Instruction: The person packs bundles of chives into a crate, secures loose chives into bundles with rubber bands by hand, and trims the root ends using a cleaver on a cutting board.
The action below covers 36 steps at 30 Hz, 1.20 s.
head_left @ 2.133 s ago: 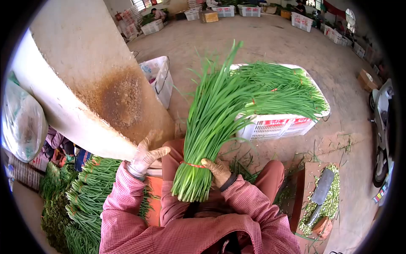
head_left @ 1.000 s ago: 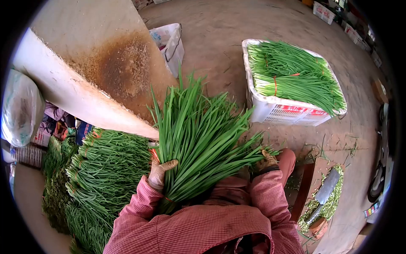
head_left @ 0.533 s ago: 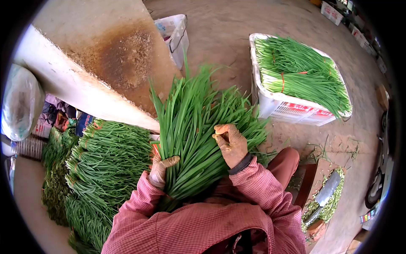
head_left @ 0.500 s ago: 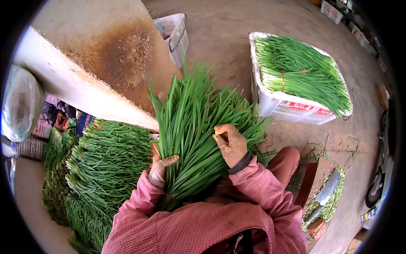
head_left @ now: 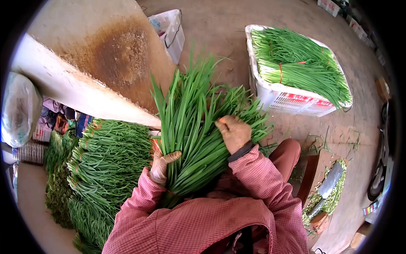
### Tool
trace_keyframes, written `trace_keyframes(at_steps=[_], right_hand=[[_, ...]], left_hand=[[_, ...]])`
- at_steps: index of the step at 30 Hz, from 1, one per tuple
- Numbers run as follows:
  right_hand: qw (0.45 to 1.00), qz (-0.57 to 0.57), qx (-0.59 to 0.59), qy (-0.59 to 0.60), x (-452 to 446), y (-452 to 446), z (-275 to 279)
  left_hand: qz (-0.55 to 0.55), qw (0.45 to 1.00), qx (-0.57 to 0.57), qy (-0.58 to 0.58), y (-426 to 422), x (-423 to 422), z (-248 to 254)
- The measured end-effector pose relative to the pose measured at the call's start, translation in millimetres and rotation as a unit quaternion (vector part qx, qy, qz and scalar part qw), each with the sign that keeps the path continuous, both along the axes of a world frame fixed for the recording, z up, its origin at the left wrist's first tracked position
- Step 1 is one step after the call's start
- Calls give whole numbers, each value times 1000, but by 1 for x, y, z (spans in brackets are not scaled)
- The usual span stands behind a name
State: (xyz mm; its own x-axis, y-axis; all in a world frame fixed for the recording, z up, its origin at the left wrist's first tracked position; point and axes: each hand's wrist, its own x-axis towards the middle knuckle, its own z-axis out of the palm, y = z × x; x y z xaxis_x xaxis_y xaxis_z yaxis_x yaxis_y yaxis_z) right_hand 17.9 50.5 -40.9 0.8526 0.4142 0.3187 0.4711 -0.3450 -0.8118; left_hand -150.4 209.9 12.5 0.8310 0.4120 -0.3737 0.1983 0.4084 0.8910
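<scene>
A large loose bunch of garlic chives (head_left: 190, 139) lies across my lap, its long green leaves fanned upward and to the right. My left hand (head_left: 164, 166), in a worn work glove, grips the bunch at its left side, thumb laid over the leaves. Over the right part of the bunch is my right hand (head_left: 237, 134), also gloved, with thumb and fingers pinched together among the leaf tips. A small orange spot shows at those fingertips; what they hold is too small to make out.
Tied chive bundles (head_left: 112, 156) are stacked on my left beside a stained slab (head_left: 122, 55). A white crate (head_left: 275, 95) of banded chives stands ahead right. A cleaver (head_left: 330, 182) lies among trimmings by my right knee. Another white crate (head_left: 175, 40) is behind the slab.
My right hand has shifted slightly right and turned, its fingers still pinched. The left hand keeps its grip. The whole view has tilted a little.
</scene>
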Motion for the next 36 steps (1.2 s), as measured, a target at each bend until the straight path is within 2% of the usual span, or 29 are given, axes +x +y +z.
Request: trace_keyframes(at_steps=[1, 2, 3, 4, 6, 8, 9, 10, 11, 12, 13, 14, 15, 16, 17, 18, 20, 22, 23, 24, 25, 26, 27, 28, 30, 31, 33, 34, 36], right_hand=[[991, -81, 108, -6, 13, -3, -24], [984, -107, 141, -20, 26, -17, -17], [989, -125, 60, -54, 27, -30, -10], [991, -125, 32, -44, 24, -40, -3], [986, -136, 84, -40, 25, -54, -18], [932, -164, 303, 107, 46, -78, -53], [922, -194, 307, 134, 66, -105, -76], [963, -198, 162, 91, 50, -107, -50], [978, -207, 2, 30, 34, -109, -22], [967, -213, -134, -39, 19, -111, 5], [972, -160, -143, -99, -9, -99, 27], [970, -105, -150, -158, -38, -88, 50], [990, 18, -62, -128, -57, -81, 49], [987, 117, -109, 2, -71, -72, 57], [981, 144, -104, 81, -77, -60, 52], [971, 174, -134, 97, -77, -50, 40], [975, 205, -63, 60, -80, -36, 19], [991, 132, -19, 12, -75, -41, 19], [999, 34, 13, -37, -63, -47, 11], [996, -48, 61, 37, -50, -59, -10], [984, -110, 139, 11, -38, -70, -3], [988, -142, 52, -20, -25, -93, -14], [987, -132, 92, 22, -13, -113, -31], [985, -145, 91, 28, -9, -124, -23], [965, -157, 207, 36, 0, -135, -3], [966, -157, 204, 35, 0, -135, 10], [971, -148, 168, -89, -6, -118, 48], [970, -147, 169, -90, -7, -110, 63], [980, -79, 85, -161, -10, -90, 91]], left_hand=[[-8, 1000, -4, -3, -1, 1, 0], [-25, 999, -14, 33, 0, 0, 2], [-21, 999, -26, 36, -2, 1, -3], [-17, 998, -36, 39, -4, 2, -7], [-10, 999, -32, 34, -10, 9, -5], [1, 999, -36, 13, -12, 9, -9], [-1, 998, -44, 34, -9, 7, -5], [1, 996, -64, 60, -6, 6, -3], [2, 998, -51, 47, -4, 6, -4], [2, 999, -39, 35, -4, 6, -6], [-1, 998, -49, 33, -6, 8, -3], [-2, 998, -61, 31, -9, 11, 1], [-9, 997, -69, 33, -11, 12, 4], [-10, 997, -69, 34, -11, 11, 2], [-18, 998, -49, 35, -10, 9, 0], [-25, 999, -27, 37, -8, 7, -3], [-60, 995, 56, 53, 0, 4, -5], [-80, 994, -62, -35, 2, -3, -8], [-70, 993, -81, -48, 4, -4, -10], [-68, 993, -82, -53, 2, -6, -10], [-72, 996, -35, -36, -2, -5, -10], [-75, 997, 12, -18, -4, -3, -9], [-98, 994, 40, -24, -10, 0, 1], [-118, 990, 70, -28, -11, 2, -1], [-120, 991, 57, -25, -14, 7, -6], [-120, 991, 54, -27, -17, 8, -8], [-114, 990, 80, -39, -22, 11, -7], [-113, 990, 81, -40, -25, 12, -4], [-117, 988, 94, -35, -29, 14, 2]])
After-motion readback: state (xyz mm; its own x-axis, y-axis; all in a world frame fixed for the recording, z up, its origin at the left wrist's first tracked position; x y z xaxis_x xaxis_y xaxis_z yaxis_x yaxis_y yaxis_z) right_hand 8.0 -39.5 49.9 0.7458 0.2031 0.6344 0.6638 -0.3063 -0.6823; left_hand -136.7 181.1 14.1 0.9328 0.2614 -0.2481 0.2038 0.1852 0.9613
